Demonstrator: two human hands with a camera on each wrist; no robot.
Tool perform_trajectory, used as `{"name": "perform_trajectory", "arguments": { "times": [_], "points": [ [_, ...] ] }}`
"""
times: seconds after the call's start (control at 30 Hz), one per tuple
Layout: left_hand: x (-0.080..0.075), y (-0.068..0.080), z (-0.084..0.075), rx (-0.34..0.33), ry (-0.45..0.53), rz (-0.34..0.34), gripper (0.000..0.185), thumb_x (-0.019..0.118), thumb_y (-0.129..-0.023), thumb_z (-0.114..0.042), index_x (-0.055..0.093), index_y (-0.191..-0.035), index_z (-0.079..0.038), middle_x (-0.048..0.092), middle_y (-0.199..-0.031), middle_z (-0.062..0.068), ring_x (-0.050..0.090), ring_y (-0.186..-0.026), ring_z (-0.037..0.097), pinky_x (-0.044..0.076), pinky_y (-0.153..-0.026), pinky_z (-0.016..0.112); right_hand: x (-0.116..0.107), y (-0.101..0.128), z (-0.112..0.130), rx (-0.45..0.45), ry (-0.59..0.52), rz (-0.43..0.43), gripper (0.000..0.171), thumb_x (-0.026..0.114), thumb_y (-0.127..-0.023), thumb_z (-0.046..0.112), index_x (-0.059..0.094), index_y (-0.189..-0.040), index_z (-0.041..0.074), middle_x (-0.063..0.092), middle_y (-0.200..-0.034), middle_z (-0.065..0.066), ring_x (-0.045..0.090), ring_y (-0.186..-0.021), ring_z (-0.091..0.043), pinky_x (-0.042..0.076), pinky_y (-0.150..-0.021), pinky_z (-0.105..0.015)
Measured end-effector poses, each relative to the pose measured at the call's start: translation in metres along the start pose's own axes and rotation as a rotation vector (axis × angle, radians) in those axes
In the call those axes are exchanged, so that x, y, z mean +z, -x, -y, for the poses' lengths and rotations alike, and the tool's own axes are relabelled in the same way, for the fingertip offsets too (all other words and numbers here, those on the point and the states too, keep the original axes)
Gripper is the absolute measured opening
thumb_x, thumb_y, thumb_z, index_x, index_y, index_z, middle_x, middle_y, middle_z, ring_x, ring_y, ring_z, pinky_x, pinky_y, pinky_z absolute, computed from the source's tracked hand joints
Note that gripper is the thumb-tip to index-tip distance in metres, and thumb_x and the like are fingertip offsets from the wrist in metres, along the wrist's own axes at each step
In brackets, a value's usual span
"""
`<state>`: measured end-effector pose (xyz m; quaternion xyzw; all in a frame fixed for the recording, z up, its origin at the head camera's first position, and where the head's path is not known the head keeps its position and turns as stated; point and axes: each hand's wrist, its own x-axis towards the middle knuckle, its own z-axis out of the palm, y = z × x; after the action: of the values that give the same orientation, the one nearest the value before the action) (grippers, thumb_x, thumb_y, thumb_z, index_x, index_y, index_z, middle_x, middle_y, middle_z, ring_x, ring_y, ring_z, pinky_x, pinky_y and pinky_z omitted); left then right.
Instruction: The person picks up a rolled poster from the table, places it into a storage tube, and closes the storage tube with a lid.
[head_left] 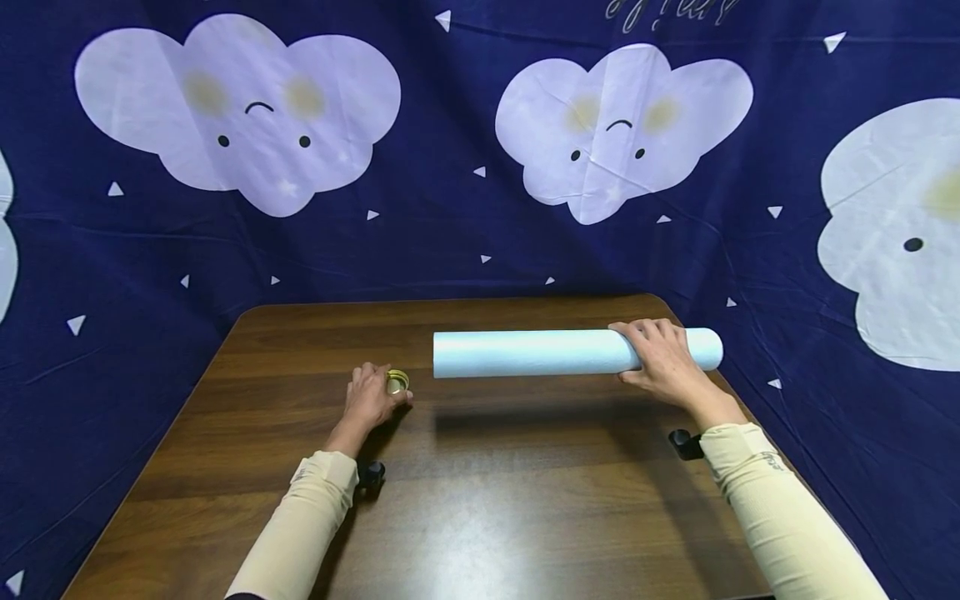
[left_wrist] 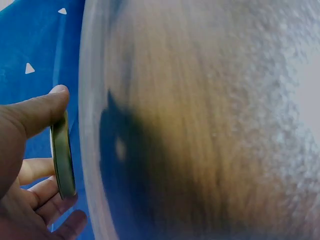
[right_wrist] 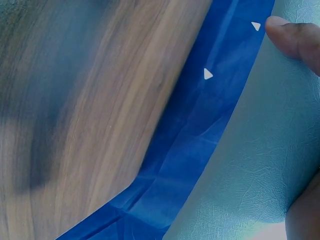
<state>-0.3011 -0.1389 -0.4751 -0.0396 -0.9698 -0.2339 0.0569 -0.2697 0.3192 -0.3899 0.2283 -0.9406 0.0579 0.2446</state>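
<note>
My right hand [head_left: 663, 358] grips a long, smooth pale-blue roll [head_left: 532, 353] near its right end, fingers over the top and thumb on the near side. The roll lies level above the table, its shadow below it. In the right wrist view, the roll's surface [right_wrist: 240, 165] shows a fine wrinkled texture, with a fingertip at its upper edge. My left hand [head_left: 370, 396] pinches a narrow yellowish roll of tape [head_left: 397, 382], to the left of the blue roll's end. Seen edge-on in the left wrist view, the tape [left_wrist: 63, 160] sits between thumb and fingers.
A brown wood-grain table [head_left: 480, 492] lies under both hands, with rounded far corners. Dark blue cloth [head_left: 442, 242] printed with clouds and small triangles hangs behind and at the sides. Black wrist mounts [head_left: 686, 445] stick out from both sleeves.
</note>
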Motion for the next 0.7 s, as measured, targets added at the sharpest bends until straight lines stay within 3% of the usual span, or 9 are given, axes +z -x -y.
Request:
{"name": "perform_trajectory", "arguments": {
  "times": [0.7],
  "points": [
    [-0.029, 0.007, -0.011, 0.025, 0.140, -0.074, 0.071, 0.071, -0.081, -0.033, 0.044, -0.137, 0.002, 0.046, -0.124, 0.025, 0.039, -0.116, 0.040, 0.035, -0.098, 0.052, -0.006, 0.001, 0.001, 0.001, 0.002, 0.002, 0.077, 0.086, -0.061, 0.022, 0.050, -0.129, 0.015, 0.057, -0.110, -0.016, 0.047, -0.102, -0.042, 0.031, -0.087, -0.056]
  ]
}}
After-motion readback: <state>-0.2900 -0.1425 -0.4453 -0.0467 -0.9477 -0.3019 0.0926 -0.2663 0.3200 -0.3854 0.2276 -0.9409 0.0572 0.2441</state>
